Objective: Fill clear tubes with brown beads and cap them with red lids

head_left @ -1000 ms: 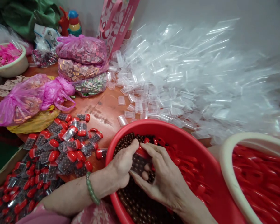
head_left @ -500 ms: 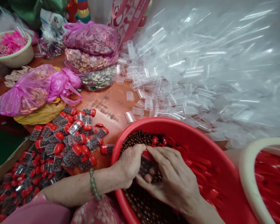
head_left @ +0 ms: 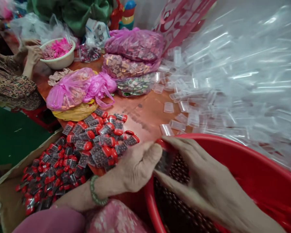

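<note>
Over the left rim of a red basin (head_left: 232, 147), my left hand (head_left: 138, 165) grips a small clear container (head_left: 165, 160) with a red cap, filled with dark beads. My right hand (head_left: 203, 174) is curved around the other side of the same container, thumb below and fingers at its top. Dark brown beads (head_left: 181, 194) lie in the basin under my hands, with red pieces (head_left: 278, 207) at its right. To the left, many filled red-capped containers (head_left: 99, 136) are heaped on the table, and more (head_left: 53, 171) lie in a cardboard box.
Clear empty tubes (head_left: 232, 90) form a large pile at the right. Pink bags (head_left: 135, 45) of small pieces stand behind the heap. At the far left, another person's hands (head_left: 33, 53) touch a white bowl (head_left: 59, 61) of pink pieces.
The view has swung left, bringing the other person into sight. Both hands have moved with the container from over the beads to the basin's left rim.
</note>
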Demonstrator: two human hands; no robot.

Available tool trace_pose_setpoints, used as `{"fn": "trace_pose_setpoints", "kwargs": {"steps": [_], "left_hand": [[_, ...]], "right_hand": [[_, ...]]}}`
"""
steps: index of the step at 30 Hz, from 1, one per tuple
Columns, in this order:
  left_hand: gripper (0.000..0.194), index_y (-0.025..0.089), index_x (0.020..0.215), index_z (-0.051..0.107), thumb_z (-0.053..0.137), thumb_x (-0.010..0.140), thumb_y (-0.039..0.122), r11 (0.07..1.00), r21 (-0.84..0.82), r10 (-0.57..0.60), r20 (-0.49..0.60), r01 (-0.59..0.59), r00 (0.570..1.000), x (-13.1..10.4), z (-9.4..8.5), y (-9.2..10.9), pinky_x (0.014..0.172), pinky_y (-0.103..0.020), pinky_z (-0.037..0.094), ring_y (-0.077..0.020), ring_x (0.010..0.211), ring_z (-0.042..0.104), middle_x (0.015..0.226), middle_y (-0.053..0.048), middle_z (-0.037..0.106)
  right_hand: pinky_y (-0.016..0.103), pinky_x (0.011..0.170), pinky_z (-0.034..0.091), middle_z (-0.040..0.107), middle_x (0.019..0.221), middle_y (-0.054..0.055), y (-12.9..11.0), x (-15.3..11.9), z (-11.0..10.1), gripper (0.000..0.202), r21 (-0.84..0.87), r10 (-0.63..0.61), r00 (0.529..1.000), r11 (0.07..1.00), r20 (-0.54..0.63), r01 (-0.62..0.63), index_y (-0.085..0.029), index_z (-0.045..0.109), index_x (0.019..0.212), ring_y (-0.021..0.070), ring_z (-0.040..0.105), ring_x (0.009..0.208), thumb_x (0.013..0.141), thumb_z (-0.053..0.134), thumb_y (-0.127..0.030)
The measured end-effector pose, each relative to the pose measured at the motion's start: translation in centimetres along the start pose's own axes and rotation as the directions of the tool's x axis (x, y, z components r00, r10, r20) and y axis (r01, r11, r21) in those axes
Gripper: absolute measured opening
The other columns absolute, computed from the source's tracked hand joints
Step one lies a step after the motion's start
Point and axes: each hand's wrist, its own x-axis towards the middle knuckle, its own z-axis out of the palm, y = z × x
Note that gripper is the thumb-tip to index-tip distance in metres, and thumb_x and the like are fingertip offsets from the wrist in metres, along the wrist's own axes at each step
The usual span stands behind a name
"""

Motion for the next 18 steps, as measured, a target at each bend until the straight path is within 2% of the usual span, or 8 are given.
{"fn": "trace_pose_setpoints", "kwargs": {"steps": [2,3,6,8,11,14,16,18], "left_hand": [[0.063,0.010,0.119,0.057,0.028,0.094,0.059,0.904,0.407,0.188,-0.098,-0.133,0.977,-1.1,-2.3,-1.1,0.102,-0.046,0.043,-0.0279,0.114,0.057,0.117,-0.017,0.064],[0.066,0.008,0.125,0.054,0.033,0.092,0.062,0.802,0.582,0.240,-0.103,-0.137,0.965,-1.6,-3.0,-1.9,0.107,-0.052,0.037,-0.0318,0.123,0.051,0.126,-0.020,0.060],[0.087,0.006,0.136,0.045,0.047,0.080,0.073,0.477,0.871,0.241,0.001,-0.119,0.970,-3.1,-3.3,-4.7,0.110,-0.068,0.018,-0.0422,0.141,0.027,0.147,-0.026,0.039],[0.098,0.007,0.140,0.041,0.053,0.072,0.077,0.340,0.925,0.197,0.105,-0.168,0.975,-3.8,-2.5,-6.5,0.109,-0.073,0.012,-0.0444,0.143,0.018,0.153,-0.027,0.030],[0.097,0.009,0.139,0.045,0.058,0.069,0.076,0.228,0.946,0.151,0.199,-0.230,0.968,-4.3,-1.4,-8.6,0.109,-0.073,0.011,-0.0440,0.143,0.017,0.153,-0.024,0.030],[0.086,0.014,0.138,0.047,0.064,0.073,0.067,0.160,0.960,0.158,0.207,-0.231,0.966,-4.2,-1.4,-9.7,0.110,-0.070,0.012,-0.0447,0.141,0.022,0.151,-0.019,0.037],[0.078,0.016,0.138,0.047,0.065,0.076,0.059,0.140,0.964,0.167,0.201,-0.225,0.965,-4.3,-2.0,-10.1,0.110,-0.068,0.013,-0.0442,0.140,0.026,0.148,-0.018,0.041],[0.069,0.017,0.137,0.048,0.064,0.080,0.052,0.134,0.966,0.165,0.198,-0.220,0.966,-4.8,-2.7,-10.2,0.111,-0.066,0.014,-0.0423,0.139,0.028,0.146,-0.017,0.043]], "right_hand": [[0.038,0.081,0.053,0.062,0.109,0.015,-0.1,3.0,0.9,0.050,0.015,0.068,0.976,0.997,0.205,-0.073,-0.014,0.048,0.125,0.0274,0.064,0.098,0.084,0.059,-0.039],[0.038,0.082,0.052,0.062,0.108,0.016,-0.2,4.4,1.6,0.050,-0.039,0.136,0.919,0.991,0.369,-0.131,-0.012,0.051,0.123,0.0274,0.065,0.096,0.081,0.061,-0.038],[0.039,0.081,0.051,0.062,0.115,0.021,-0.4,7.5,3.6,0.049,-0.305,0.331,0.618,0.940,0.713,-0.151,-0.009,0.059,0.116,0.0320,0.066,0.098,0.077,0.066,-0.036],[0.040,0.078,0.050,0.067,0.108,0.020,-0.5,8.6,4.8,0.046,-0.378,0.387,0.498,0.917,0.776,-0.125,-0.010,0.064,0.108,0.0356,0.066,0.098,0.072,0.071,-0.038],[0.038,0.078,0.050,0.069,0.106,0.021,-0.3,9.2,6.3,0.069,-0.394,0.415,0.447,0.908,0.792,-0.146,-0.007,0.058,0.120,0.0359,0.065,0.100,0.062,0.079,-0.039],[0.032,0.082,0.050,0.065,0.116,0.022,0.0,9.4,7.8,0.102,-0.360,0.389,0.425,0.921,0.817,-0.151,-0.002,0.030,0.144,0.0301,0.063,0.105,0.062,0.082,-0.033],[0.032,0.082,0.051,0.066,0.113,0.018,-0.2,9.5,9.1,0.098,-0.340,0.366,0.402,0.930,0.839,-0.139,-0.003,0.025,0.147,0.0253,0.065,0.100,0.069,0.079,-0.030],[0.035,0.080,0.053,0.066,0.109,0.013,-0.6,9.7,10.5,0.070,-0.342,0.362,0.384,0.932,0.850,-0.121,-0.009,0.039,0.139,0.0216,0.066,0.093,0.081,0.071,-0.031]]}}
